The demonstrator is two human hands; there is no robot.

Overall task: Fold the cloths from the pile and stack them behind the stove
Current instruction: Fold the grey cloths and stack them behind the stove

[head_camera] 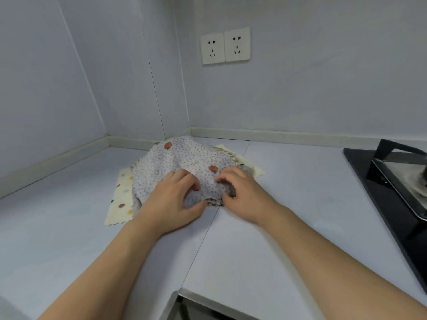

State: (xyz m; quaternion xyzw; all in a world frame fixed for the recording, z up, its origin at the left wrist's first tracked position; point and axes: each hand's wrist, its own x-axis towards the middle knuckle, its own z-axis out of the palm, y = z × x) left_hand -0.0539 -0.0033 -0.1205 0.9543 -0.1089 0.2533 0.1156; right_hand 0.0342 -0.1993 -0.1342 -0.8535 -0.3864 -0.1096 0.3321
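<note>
**Corner counter, both hands on the top cloth**

Pale grey countertop [69,227] runs into a wall corner, and the pile of cloths [161,181] sits there, well left of the stove [379,195]. Uppermost is a speckled cloth [180,160] with small orange motifs, humped over the others. The left hand [171,199] pinches its near edge, thumb under and fingers curled on top; the right hand [240,192] is closed on the same edge just beside it, also gripping fabric.

The likely trouble is layers coming up together: a braided-edged cloth [227,155] lies directly beneath, and the grip at the near edge may have caught it, so a lift could drag the pile apart or pull it toward the counter's front edge. A cream spotted cloth [122,197] at the bottom lies flat and might slide.

Further out, a metal tray [397,181] rests on the stove's pan support, occupying the hob; the strip of counter behind the stove looks narrow, so a folded stack could end up touching the tray. Two wall sockets [225,46] sit above, out of the way.
</note>
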